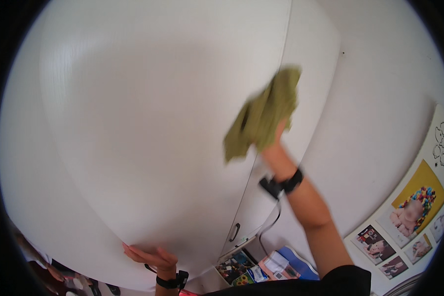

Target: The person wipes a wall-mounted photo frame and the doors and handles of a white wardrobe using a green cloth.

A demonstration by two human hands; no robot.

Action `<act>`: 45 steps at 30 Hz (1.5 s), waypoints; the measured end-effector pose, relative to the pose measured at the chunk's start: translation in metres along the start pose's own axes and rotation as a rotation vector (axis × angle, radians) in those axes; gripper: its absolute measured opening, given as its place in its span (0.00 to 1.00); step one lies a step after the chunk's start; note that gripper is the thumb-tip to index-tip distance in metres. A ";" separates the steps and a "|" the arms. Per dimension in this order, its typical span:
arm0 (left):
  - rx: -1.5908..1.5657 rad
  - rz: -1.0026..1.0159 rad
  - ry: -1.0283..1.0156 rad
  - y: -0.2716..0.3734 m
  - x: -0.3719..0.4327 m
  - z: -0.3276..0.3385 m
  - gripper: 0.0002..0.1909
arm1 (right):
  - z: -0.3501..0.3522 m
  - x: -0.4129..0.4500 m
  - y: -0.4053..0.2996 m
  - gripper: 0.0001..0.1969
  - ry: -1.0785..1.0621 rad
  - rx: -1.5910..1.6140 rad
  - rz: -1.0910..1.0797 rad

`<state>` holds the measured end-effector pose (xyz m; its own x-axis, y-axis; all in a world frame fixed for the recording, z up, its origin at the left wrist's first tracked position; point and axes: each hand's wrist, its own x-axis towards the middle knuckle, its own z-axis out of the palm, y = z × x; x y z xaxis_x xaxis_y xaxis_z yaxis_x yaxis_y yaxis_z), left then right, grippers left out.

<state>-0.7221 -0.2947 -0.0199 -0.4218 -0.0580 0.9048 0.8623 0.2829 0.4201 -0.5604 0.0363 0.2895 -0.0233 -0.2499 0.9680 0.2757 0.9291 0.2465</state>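
Note:
A green cloth (268, 111) is in my right hand (275, 146), raised at the right edge of a large white door panel (151, 122). The cloth is blurred, hides most of my fingers, and hangs across the gap beside the narrower white panel (303, 66). Whether it presses on the surface is unclear. Low down, my left hand (153, 257) has its fingers stretched toward the lower left edge of the large panel, thumb apart. It holds nothing that I can see, and its fingertips appear to touch the panel.
A dark handle (235, 232) sits low on the narrower panel. Below it are a box (236, 266) of small items and several packages (277, 268). A white photo board (403, 236) hangs on the right wall. A cable (268, 229) trails from my right wrist strap. Shoes (94, 286) lie lower left.

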 end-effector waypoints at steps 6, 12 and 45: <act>0.036 0.031 0.010 0.010 0.004 0.022 0.43 | -0.011 0.232 0.132 0.15 -0.048 -0.021 -0.072; 0.062 0.070 -0.024 0.004 0.006 0.008 0.41 | 0.007 0.217 0.064 0.29 -0.074 -0.310 0.263; 0.196 0.488 -0.050 -0.001 -0.008 0.016 0.25 | -0.046 0.142 0.154 0.38 0.144 -0.347 0.406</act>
<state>-0.7242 -0.2787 -0.0284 -0.0015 0.1697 0.9855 0.8952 0.4393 -0.0743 -0.4771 0.1309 0.4625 0.2761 0.0518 0.9597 0.5362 0.8204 -0.1986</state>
